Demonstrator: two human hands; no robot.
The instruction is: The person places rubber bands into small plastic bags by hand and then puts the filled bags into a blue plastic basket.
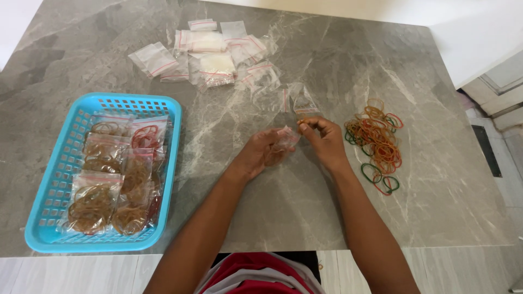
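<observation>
**Small clear bag held between both hands over a marbled table**

Head view: a small clear zip bag (284,140), crinkled and partly filled with brownish rubber bands, is gripped by the left hand (259,154) above the grey marbled table (305,207). The bag's mouth is met by the right hand (324,139), whose fingertips are pinched on something small; what it is cannot be made out.

A light-blue perforated plastic basket (54,179) at the left is packed with filled bags (103,201) of tan and red bands. Empty flat bags (210,51) with red seal strips are heaped at the far edge. A loose pile of rubber bands (376,139), orange, red and green, is spread just right of the right hand.
</observation>
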